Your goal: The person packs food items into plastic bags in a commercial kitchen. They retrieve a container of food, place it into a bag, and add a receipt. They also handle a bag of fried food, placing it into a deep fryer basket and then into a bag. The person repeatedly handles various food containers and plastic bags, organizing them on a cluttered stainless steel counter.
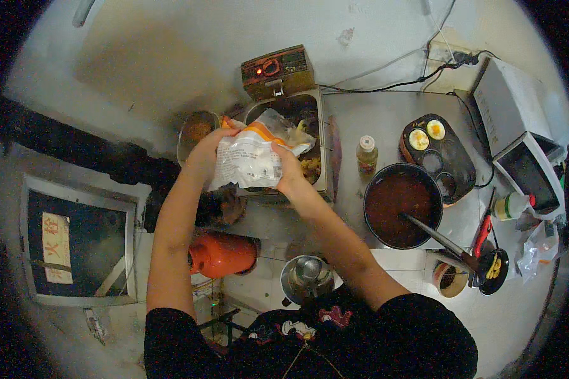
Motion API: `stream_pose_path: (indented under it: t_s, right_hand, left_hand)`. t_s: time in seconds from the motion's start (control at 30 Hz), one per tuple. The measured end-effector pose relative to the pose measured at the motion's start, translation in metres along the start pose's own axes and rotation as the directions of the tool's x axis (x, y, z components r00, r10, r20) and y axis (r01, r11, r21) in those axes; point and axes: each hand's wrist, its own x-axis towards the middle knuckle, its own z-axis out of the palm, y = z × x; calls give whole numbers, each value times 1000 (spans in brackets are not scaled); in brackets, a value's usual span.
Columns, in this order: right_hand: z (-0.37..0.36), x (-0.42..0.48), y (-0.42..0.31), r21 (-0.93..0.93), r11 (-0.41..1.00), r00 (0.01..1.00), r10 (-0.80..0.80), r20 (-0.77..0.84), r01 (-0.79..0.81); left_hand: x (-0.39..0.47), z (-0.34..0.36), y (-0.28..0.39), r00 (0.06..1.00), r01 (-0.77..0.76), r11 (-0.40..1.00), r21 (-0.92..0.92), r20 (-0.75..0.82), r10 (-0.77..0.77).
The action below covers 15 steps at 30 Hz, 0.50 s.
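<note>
My left hand (218, 139) grips the left side of a white and orange plastic food bag (249, 158), and my right hand (288, 166) grips its right side. Printed writing covers the bag's white face. Its clear far end (289, 130) is tilted over an electric deep fryer (323, 142), with a pale strip of food (301, 126) at that end. Inside the fryer, yellowish food pieces (311, 169) show beside the bag; the bag hides much of the basin. A light glows on the fryer's control box (277, 71).
Right of the fryer stand a bottle (367, 154), a pot of reddish-brown liquid (398, 203) with a long handle across its rim, and a dark moulded hot plate (460, 161) holding two eggs. A tub (197, 130) sits left. Below are a red cylinder (225, 253) and a metal pot (289, 284).
</note>
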Motion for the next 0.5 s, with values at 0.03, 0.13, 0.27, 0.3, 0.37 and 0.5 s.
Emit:
stream_pose_path:
  t_s: [0.03,0.13,0.27,0.3,0.37,0.5]
  right_hand:
    - [10,-2,7,-8,1000,1000,-12,-29,12]
    - [32,-16,7,-125,991,992,-53,-113,39]
    - [17,-3,12,-109,994,999,-17,40,21]
    - [21,-6,10,-136,991,999,-2,48,8]
    - [25,-10,8,-148,988,998,44,49,-36]
    - [19,-3,26,-126,991,996,62,60,-54]
  left_hand:
    - [1,-13,2,1000,8,1000,-5,-19,-8]
    - [4,-34,5,998,39,999,13,-45,-38]
    - [-12,-40,0,1000,19,996,87,12,-20]
    - [-21,-37,-1,999,2,997,82,38,-5]
    - [-30,-26,0,998,0,999,37,-58,2]
    - [-47,-51,-11,993,-116,993,12,20,116]
